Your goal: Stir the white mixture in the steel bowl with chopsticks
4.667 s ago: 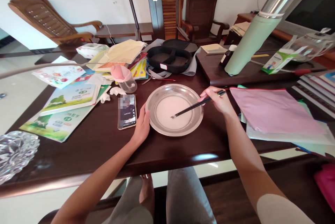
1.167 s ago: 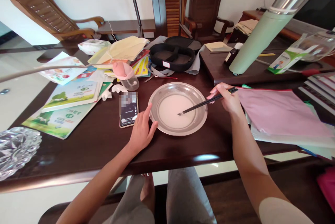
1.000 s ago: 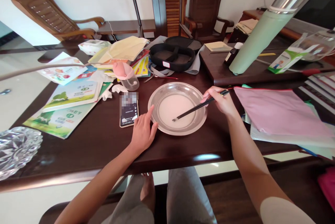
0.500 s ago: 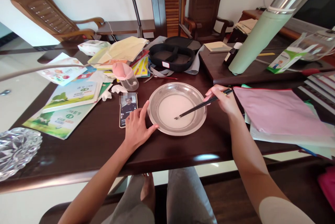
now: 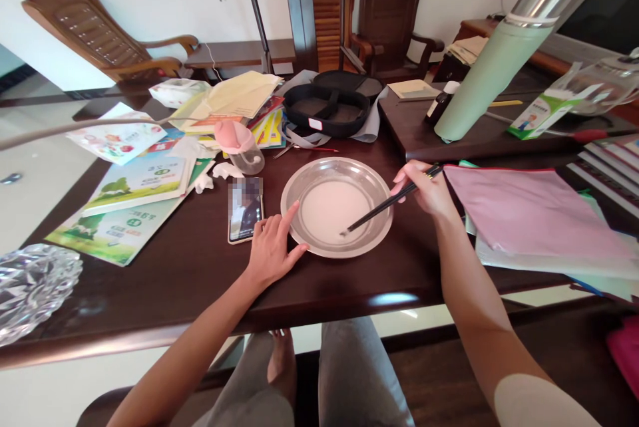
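Note:
A round metal basin (image 5: 367,241) with a milky white liquid (image 5: 335,209) in it sits on the dark wooden table. My right hand (image 5: 424,189) grips black chopsticks (image 5: 382,207) from the right side, their tips dipping into the liquid near its lower edge. My left hand (image 5: 273,246) rests at the basin's left rim with fingers spread. Its index finger reaches over the rim and the thumb lies against the lower left edge. Just behind that hand lies a phone (image 5: 244,207) with a lit screen.
A pink-lidded cup (image 5: 239,144) and crumpled tissues (image 5: 227,169) stand behind the phone. Booklets (image 5: 134,194) and a crystal dish (image 5: 34,287) are at left. A black case (image 5: 327,108) lies behind the basin; a green thermos (image 5: 494,74) and pink folder (image 5: 529,211) are at right.
My left hand has shifted right, its index finger now over the basin's rim. The chopstick tips have moved slightly right and toward me in the liquid.

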`<state>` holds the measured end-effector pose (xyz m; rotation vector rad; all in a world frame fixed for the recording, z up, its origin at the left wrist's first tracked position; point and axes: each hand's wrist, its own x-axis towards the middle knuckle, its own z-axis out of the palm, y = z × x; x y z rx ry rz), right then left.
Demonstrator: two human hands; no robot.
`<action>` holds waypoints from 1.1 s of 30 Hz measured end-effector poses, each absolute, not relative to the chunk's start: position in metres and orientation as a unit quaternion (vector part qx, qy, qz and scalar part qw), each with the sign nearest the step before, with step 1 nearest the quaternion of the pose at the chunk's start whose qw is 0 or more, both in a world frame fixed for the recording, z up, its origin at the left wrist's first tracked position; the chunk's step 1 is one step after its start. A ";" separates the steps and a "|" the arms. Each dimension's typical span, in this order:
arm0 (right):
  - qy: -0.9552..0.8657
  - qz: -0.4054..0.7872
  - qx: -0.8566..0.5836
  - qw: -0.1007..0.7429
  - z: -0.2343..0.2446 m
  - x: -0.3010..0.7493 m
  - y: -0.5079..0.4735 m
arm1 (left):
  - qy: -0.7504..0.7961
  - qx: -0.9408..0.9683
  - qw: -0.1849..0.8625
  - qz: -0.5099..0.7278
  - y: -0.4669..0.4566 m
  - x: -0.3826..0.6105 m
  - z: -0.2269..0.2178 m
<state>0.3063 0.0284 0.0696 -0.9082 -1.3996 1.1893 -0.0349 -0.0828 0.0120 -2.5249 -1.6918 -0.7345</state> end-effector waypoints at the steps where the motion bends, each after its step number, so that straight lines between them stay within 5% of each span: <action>1: -0.604 0.500 -0.370 0.497 0.070 0.304 0.027 | -0.539 -0.809 -0.002 -0.233 -0.083 -0.035 0.012; 4: -0.660 0.468 -0.370 0.456 0.073 0.302 0.024 | -0.532 -0.813 -0.028 -0.236 -0.082 -0.035 0.013; 9: -0.564 0.453 -0.403 0.560 0.069 0.312 0.030 | -0.525 -0.813 -0.042 -0.247 -0.082 -0.035 0.011; 15: -0.665 0.460 -0.378 0.451 0.072 0.302 0.025 | -0.527 -0.811 -0.052 -0.250 -0.082 -0.036 0.007; 22: -0.576 0.422 -0.424 0.556 0.069 0.316 0.031 | -0.546 -0.761 -0.149 -0.315 -0.082 -0.036 0.005; 28: -0.669 0.433 -0.399 0.454 0.071 0.306 0.026 | -0.588 -0.681 -0.262 -0.348 -0.079 -0.036 0.008; 33: -0.603 0.413 -0.424 0.535 0.069 0.315 0.030 | -0.579 -0.674 -0.293 -0.351 -0.078 -0.037 0.008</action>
